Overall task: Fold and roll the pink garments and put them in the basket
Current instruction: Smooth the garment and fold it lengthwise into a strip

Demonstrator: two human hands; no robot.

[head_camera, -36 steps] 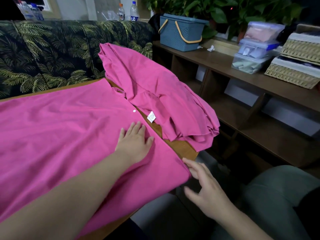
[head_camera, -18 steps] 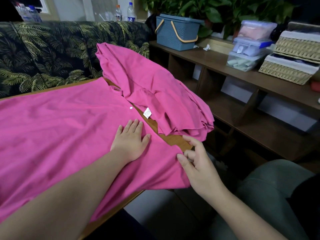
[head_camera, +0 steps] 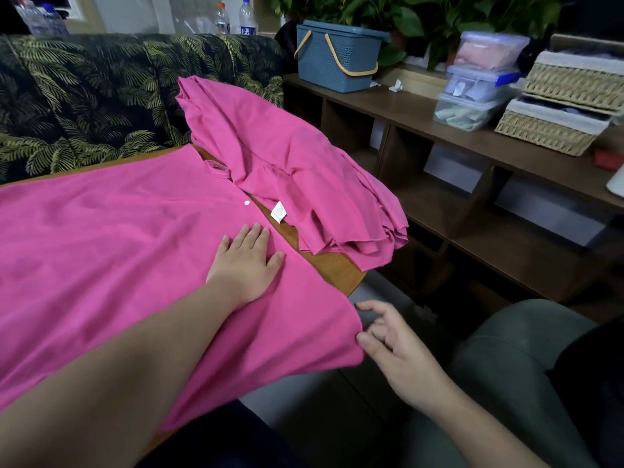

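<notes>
A pink garment (head_camera: 111, 251) lies spread flat over the wooden table (head_camera: 332, 268), its right edge hanging past the table's rim. My left hand (head_camera: 244, 261) presses flat on it near that edge, fingers straight. My right hand (head_camera: 391, 346) hovers just off the hanging corner with fingers loosely spread, thumb tip close to the cloth and nothing gripped. A pile of more pink garments (head_camera: 293, 170) with a white label sits at the table's far right, draped up against the sofa. A blue basket (head_camera: 337, 57) with tan handles stands on the shelf behind.
A leaf-patterned sofa (head_camera: 101, 92) backs the table. A dark wooden shelf unit (head_camera: 472, 143) on the right carries stacked clear plastic boxes (head_camera: 479, 82) and two wicker baskets (head_camera: 560, 106). Water bottles and plants stand behind. My knee in grey-green trousers (head_camera: 506, 366) is at lower right.
My right hand went up to the garment's edge near the table corner, then dropped back down to the hanging corner. The left hand stayed pressed on the cloth.
</notes>
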